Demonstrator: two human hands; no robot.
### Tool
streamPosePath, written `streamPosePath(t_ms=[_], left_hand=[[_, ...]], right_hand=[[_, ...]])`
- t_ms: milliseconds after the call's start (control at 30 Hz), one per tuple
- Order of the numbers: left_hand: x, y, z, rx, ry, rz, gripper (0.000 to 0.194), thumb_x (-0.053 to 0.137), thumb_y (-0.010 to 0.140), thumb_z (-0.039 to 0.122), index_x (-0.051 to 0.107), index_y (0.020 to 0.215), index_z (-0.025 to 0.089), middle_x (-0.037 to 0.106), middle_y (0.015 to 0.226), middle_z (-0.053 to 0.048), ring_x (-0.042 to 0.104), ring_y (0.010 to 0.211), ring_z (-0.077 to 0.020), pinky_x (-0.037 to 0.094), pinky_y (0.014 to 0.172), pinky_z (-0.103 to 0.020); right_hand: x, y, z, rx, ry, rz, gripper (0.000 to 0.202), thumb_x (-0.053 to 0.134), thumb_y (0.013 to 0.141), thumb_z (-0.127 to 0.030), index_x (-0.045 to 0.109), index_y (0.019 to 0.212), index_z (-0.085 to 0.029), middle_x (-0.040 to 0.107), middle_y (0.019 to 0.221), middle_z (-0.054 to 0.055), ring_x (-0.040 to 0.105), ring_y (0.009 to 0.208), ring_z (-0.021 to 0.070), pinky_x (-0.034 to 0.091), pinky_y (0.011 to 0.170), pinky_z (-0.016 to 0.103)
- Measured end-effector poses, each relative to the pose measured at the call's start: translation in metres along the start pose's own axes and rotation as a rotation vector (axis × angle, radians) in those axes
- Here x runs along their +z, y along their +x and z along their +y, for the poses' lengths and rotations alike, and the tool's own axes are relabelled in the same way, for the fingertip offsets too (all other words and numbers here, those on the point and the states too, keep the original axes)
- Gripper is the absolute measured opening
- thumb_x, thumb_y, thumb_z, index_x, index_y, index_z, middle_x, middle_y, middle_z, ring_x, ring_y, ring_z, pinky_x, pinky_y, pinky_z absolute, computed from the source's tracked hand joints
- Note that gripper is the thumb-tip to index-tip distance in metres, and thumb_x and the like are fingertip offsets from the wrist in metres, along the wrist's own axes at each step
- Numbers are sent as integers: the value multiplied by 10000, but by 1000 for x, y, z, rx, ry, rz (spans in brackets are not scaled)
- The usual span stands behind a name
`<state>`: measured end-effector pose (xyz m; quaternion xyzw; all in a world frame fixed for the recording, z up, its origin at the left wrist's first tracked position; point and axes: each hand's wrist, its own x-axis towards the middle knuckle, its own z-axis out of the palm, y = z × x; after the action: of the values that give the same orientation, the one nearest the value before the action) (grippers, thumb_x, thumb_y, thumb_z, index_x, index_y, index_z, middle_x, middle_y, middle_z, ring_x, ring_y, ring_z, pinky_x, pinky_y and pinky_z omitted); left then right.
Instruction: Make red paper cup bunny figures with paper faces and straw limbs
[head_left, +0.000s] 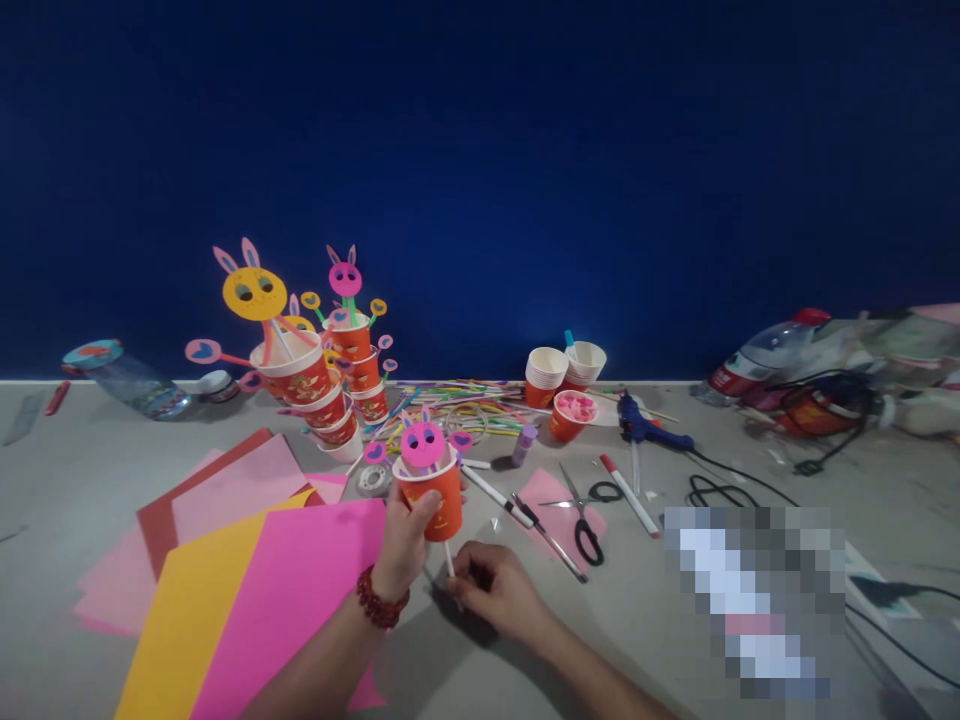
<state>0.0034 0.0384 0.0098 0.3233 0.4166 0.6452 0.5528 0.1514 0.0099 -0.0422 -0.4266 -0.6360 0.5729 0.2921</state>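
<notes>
My left hand [411,530] is wrapped around an orange paper cup [444,505] with a white rim, held upright above the table. A pink paper bunny face [424,444] with ears pokes out of the cup's top, with a purple-centred paper paw [375,452] on one side and another paw [461,441] on the other. From the cup's underside a thin white stick [449,558] comes down. Closed around its lower end are the thumb and fingers of my right hand [495,590]. Inside the cup, the stick is hidden.
Stacked cups with bunny figures [296,375] stand at the back left. Coloured paper sheets [300,590] lie to the left. Scissors [583,515], markers [630,495], a glue stick [525,445] and a blue glue gun [651,430] with a cord lie to the right, near white-rimmed cups [545,378].
</notes>
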Motion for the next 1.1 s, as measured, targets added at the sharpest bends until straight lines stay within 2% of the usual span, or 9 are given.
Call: streamPosePath(t_ms=[267,467,700,900,1100], left_hand=[[-1,1,7,15,-6,-28,554,792,703,505,611,1134,207,759,875,-72,733,751,-226,587,681,-323],[-3,-3,-4,42,48,-61,475,809,692,477,632,1037,203,762,852,-85,727,741,-248,580,659,-336],[-5,-10,-20,-24,125,-111,499,837,657,515,636,967,179,759,850,-109,723,746,-266,578,667,-355],[-1,-14,-27,-71,110,-128,534,847,646,505,625,997,170,768,890,-119,725,762,-256,583,712,-361],[-1,-14,-29,-79,87,-136,516,824,685,489,610,1032,173,770,866,-103,726,728,-241,581,700,-351]], right_hand=[[1,0,3,-5,-5,3,151,671,777,-279,586,681,-199,536,549,-50,443,515,106,315,502,211],[4,1,11,-34,29,38,200,686,800,-333,593,691,-193,565,564,-32,492,521,118,354,509,218],[2,2,8,-117,153,135,299,669,818,-455,599,692,-192,554,587,-22,488,541,132,392,542,249],[2,4,10,-128,182,187,320,665,793,-502,630,707,-196,577,608,2,509,580,165,422,566,280],[3,4,14,-109,200,185,295,691,777,-486,646,715,-201,603,626,15,548,602,185,460,581,293]])
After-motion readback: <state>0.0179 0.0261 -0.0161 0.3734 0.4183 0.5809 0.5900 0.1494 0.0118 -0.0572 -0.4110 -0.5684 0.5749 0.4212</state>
